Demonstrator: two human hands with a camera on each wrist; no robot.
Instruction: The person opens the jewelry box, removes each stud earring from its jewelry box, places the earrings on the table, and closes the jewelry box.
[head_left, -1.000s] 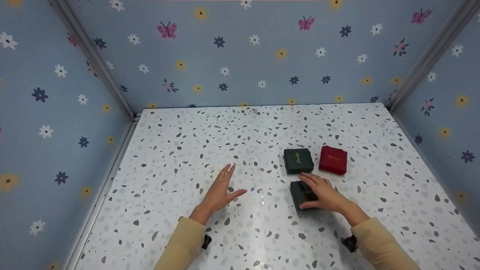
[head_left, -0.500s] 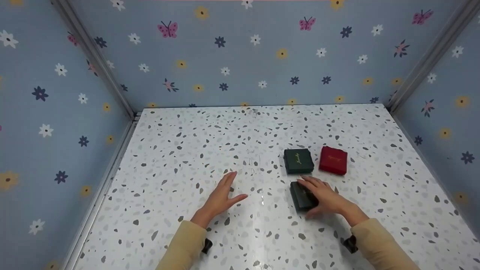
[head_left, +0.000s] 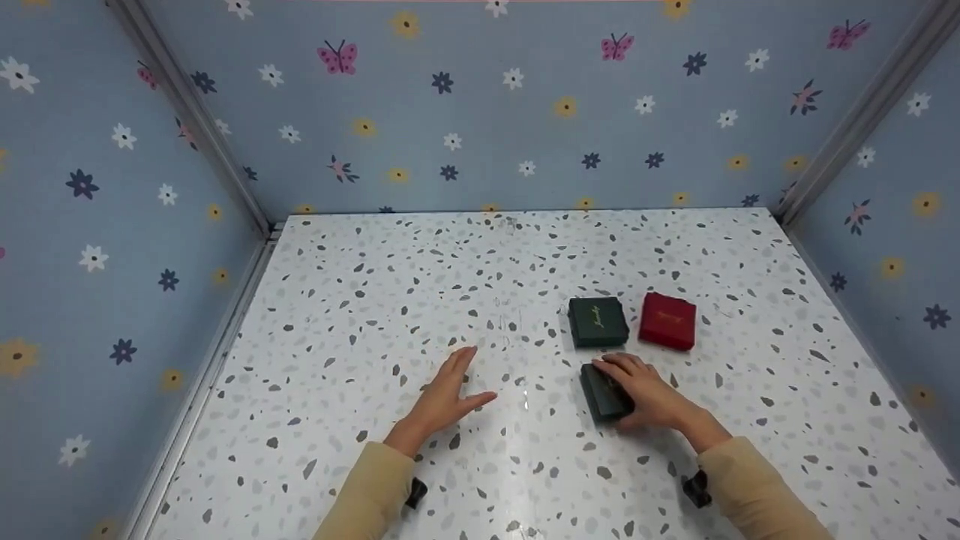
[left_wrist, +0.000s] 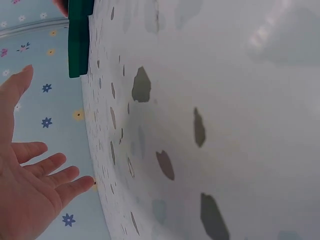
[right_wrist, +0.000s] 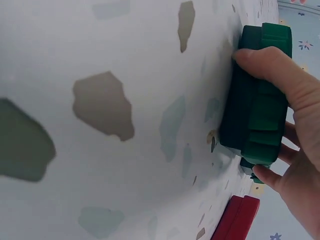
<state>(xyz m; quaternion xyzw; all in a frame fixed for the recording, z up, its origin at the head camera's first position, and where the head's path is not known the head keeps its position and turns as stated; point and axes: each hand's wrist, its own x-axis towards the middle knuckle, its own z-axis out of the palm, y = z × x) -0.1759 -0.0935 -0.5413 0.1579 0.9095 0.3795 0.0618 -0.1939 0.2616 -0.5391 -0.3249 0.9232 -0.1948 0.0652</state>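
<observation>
My right hand (head_left: 654,394) grips the nearer dark green jewelry box (head_left: 602,395) from its right. In the right wrist view the thumb presses one side of this box (right_wrist: 257,112), and the other fingers reach round the opposite side. Its base appears to rest on the table. Just beyond sits a second green jewelry box (head_left: 598,322) with gold lettering on its lid, and a red jewelry box (head_left: 667,321) lies to the right of that one. My left hand (head_left: 441,397) hovers left of the boxes, holding nothing, fingers extended and thumb apart.
A white speckled tabletop (head_left: 390,285) carries the boxes. Blue panels with flowers and butterflies enclose it at the back (head_left: 495,112), left and right, joined by metal posts at the corners.
My right thumb has come down from over the near green box to its front side, and the fingers have closed on the box. The left hand has shifted slightly; the boxes stay put.
</observation>
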